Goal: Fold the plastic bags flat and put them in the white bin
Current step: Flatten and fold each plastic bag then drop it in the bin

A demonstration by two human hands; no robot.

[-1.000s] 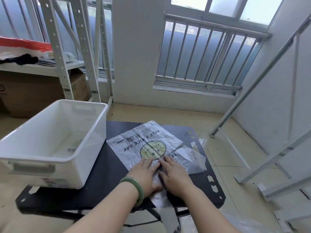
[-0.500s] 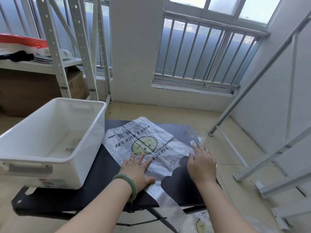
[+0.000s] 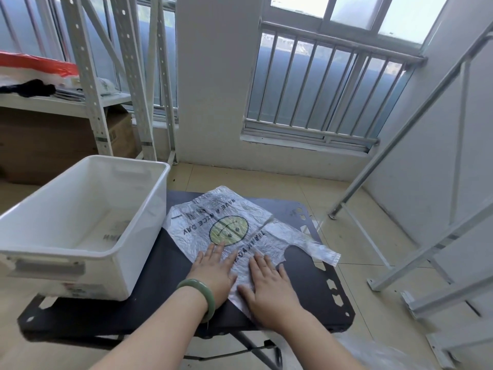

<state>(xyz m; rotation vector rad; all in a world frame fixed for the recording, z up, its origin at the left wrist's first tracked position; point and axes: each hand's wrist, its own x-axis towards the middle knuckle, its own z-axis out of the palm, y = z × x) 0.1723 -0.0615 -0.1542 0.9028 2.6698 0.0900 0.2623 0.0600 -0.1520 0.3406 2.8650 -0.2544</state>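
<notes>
At lower centre of frame, with left hand (image 3: 213,271) and right hand (image 3: 269,285) flat-fingered on the plastic bag (image 3: 221,222), sweep creases outward before folding.

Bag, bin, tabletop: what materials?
Bag: thin translucent plastic film, glossy; finely crinkled, dark surface shows through.
Bin: white moulded plastic, semi-gloss; rounded rim, soft highlights.
Tabletop: black, matte; shaped cut-outs along the edge suggest painted sheet metal, but could be plastic.
</notes>
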